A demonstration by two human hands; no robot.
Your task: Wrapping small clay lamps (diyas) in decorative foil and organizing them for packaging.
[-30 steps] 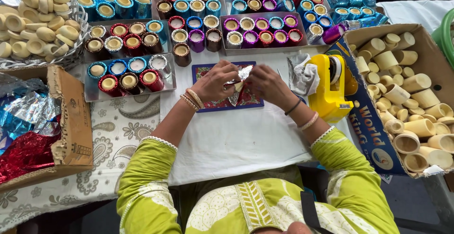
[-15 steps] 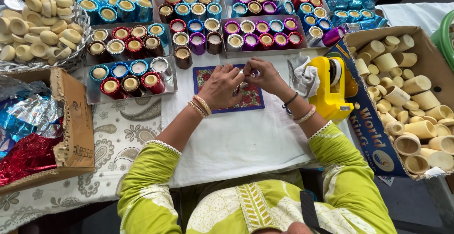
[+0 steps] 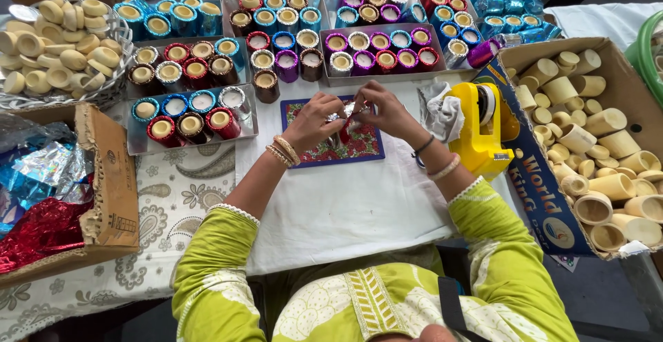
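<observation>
My left hand and my right hand meet over a patterned blue-edged mat at the table's middle. Together they pinch a small cup wrapped in silver foil, with red showing under the fingers. Most of the cup is hidden by my fingers. Bangles sit on both wrists, and my sleeves are lime green.
Metal trays of foil-wrapped cups line the far side. A basket of bare cream cups stands far left, a carton of them on the right. A yellow tape dispenser with a grey cloth is beside my right hand. A box of foil sheets sits left.
My hands have drawn a little closer to me over the mat, and the silver foil that stuck up loosely a second ago now lies folded down on the cup.
</observation>
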